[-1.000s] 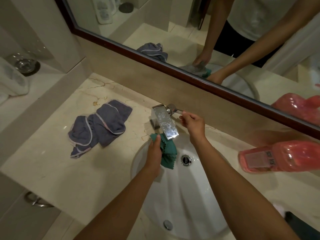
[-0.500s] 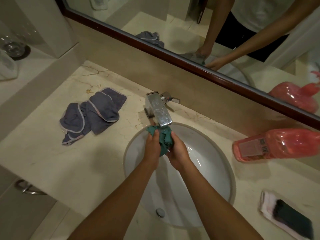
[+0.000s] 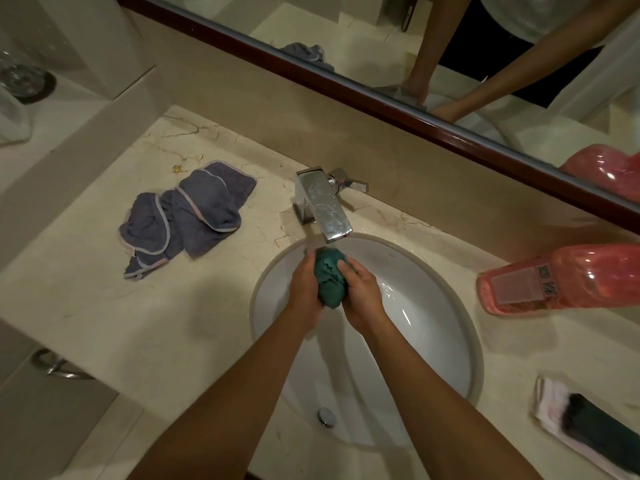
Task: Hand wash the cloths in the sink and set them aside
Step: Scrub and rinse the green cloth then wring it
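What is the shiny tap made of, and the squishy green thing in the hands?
The square silver tap looks like polished chrome-plated metal: it is mirror-bright with pale water spots. The bunched teal-green cloth looks like soft woven fabric, likely microfibre or cotton: it crumples into folds between the left hand and right hand.

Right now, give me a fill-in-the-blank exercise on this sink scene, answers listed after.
1. Both hands squeeze a bunched ____ cloth under the faucet.
2. The gray cloths lie on the counter to the ____ of the sink.
3. The pink bottle lies on its ____.
4. The left hand and right hand are over the ____.

Answers: green; left; side; sink
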### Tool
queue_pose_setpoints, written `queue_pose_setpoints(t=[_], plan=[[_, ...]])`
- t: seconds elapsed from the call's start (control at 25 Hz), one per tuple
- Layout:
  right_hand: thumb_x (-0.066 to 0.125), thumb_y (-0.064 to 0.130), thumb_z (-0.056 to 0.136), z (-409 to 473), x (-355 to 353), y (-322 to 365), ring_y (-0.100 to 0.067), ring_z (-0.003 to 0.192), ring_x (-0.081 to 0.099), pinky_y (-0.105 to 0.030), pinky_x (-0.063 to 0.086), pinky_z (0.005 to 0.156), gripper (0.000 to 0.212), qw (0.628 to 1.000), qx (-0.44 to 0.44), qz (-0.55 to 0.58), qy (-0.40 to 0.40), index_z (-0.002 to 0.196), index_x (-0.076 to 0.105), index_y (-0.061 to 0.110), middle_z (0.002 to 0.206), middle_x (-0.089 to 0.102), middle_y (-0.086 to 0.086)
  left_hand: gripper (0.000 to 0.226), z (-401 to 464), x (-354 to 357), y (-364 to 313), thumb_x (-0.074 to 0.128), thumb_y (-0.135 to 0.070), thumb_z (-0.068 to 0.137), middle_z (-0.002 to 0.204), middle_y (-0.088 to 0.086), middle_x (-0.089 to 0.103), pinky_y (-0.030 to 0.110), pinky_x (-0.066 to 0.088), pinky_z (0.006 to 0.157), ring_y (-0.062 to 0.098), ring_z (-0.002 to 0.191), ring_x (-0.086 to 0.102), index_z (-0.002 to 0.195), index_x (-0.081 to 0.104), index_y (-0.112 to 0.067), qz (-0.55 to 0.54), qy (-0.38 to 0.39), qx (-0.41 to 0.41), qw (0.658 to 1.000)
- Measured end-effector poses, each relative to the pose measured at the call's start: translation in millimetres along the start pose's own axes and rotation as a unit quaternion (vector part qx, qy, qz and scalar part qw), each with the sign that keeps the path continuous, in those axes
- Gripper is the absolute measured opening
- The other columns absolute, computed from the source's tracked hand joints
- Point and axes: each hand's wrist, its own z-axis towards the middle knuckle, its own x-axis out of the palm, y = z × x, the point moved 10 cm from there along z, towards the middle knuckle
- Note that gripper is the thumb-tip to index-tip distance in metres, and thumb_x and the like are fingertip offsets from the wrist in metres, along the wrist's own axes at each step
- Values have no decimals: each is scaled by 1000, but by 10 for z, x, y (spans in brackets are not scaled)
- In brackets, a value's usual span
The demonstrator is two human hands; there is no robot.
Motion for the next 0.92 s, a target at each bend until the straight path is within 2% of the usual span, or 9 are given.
queue_pose_setpoints(t=[0.12,0.2,0.28,0.4,0.44,0.56,0.72,0.8,0.92], plan=[[50,16,104,56,-26,4,-26,110,69,-35,55,95,22,1000,-1,14,-14,114,69,12,115,73,-14,39,71,56,-28,47,-40,105,115,13,73,42,58,91,27,106,71,127,63,-12,40,-1,47,998],[48,24,105,108,-6,-52,-24,111,69,-34,55,95,28,997,30,66,-20,118,68,11,116,74,-12,36,123,66,-51,47,-36,106,119,13,70,44,56,96,27,109,69,130,60,-12,58,-12,75,995],[48,32,104,139,27,-137,-22,108,70,-33,55,90,32,992,56,107,-32,122,67,13,115,74,-10,31,111,70,-50,45,-30,107,119,10,69,38,56,94,23,109,68,129,59,-15,87,-22,104,991],[47,40,104,179,125,-257,-22,107,70,-31,54,86,39,989,73,122,-38,126,66,13,116,73,-10,30,56,139,78,37,-28,109,114,3,70,21,55,86,19,113,66,120,64,-21,112,12,107,988],[48,40,104,191,170,-277,-22,106,70,-32,54,85,38,989,74,124,-36,123,67,14,114,73,-10,33,40,118,84,34,-30,109,115,2,71,20,55,87,19,115,65,120,65,-21,105,13,107,989],[58,32,100,238,275,-248,-27,102,72,-39,57,86,25,991,50,119,-33,112,70,14,110,74,-15,40,93,-10,-35,32,-29,110,128,12,66,34,52,101,24,122,61,135,57,-13,93,-13,124,988],[61,24,99,268,240,-274,-28,96,74,-36,60,79,17,989,23,137,-51,108,71,13,104,76,-13,36,99,-7,-57,35,-26,109,127,3,66,21,53,91,15,115,64,140,53,-21,72,19,116,990],[63,24,99,263,168,-326,-29,92,75,-38,61,80,14,990,23,118,-75,101,72,14,96,77,-12,35,121,-24,26,39,-32,108,118,2,72,25,54,87,19,113,67,130,63,-19,35,12,75,996],[65,31,97,276,55,-360,-29,88,75,-41,62,78,21,993,14,56,-103,92,74,13,87,77,-12,41,183,-57,128,43,-44,105,91,1,79,30,55,80,20,98,72,99,74,-18,36,-12,6,999]])
